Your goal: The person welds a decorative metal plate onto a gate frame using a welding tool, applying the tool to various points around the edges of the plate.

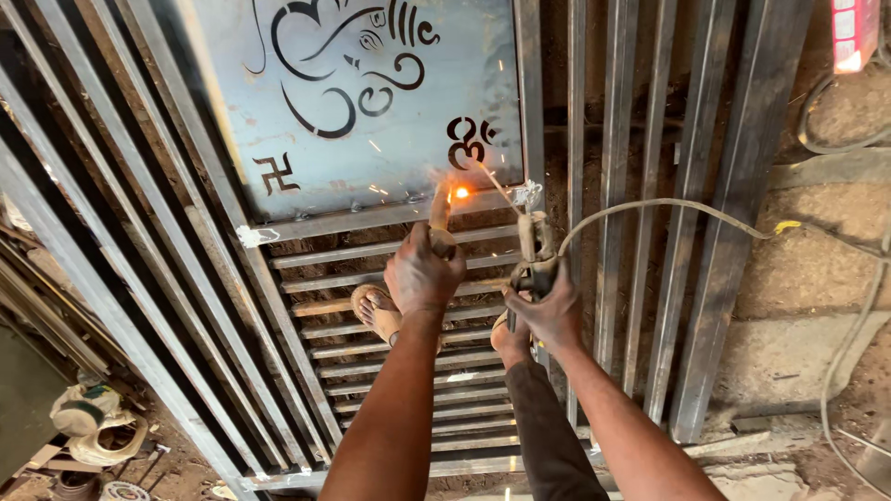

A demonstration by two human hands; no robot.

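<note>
A: What do the hands have hold of?

B: The right hand [549,311] is closed around a welding electrode holder [535,250], its thin rod [497,186] slanting up and away to a glowing weld spot [459,193]. The left hand [422,274] is wrapped tight around a short rusty bar [440,215], just to the left of the holder, its far tip close beside the glow.

A: How would that holder handle?

B: I'd judge it stiff and fairly light, but the cable [668,206] trailing off to the right of the grip will tug at it. The handle end, where the fingers already sit, is the place to hold; the rod and the metal near the spark look hot.

A: And below the grips?

B: Two sandalled feet [376,311] stand on the horizontal slats [399,357] of a steel gate frame [167,278] lying flat. The slats seem rigid and heavy, with open gaps between them.

A: Beyond the grips?

B: Just past the spark is a grey sheet-metal panel [371,111] with cut-out ornamental shapes, its lower edge sitting on a crossbar [371,220]. Sparks scatter over it.

A: Anything in the way?

B: To the right, vertical bars [650,232] crowd the cable's path. Far left of the grips, some pale gear [88,417] lies on the dirt ground, well apart. A red box [854,32] sits at the far right corner.
</note>
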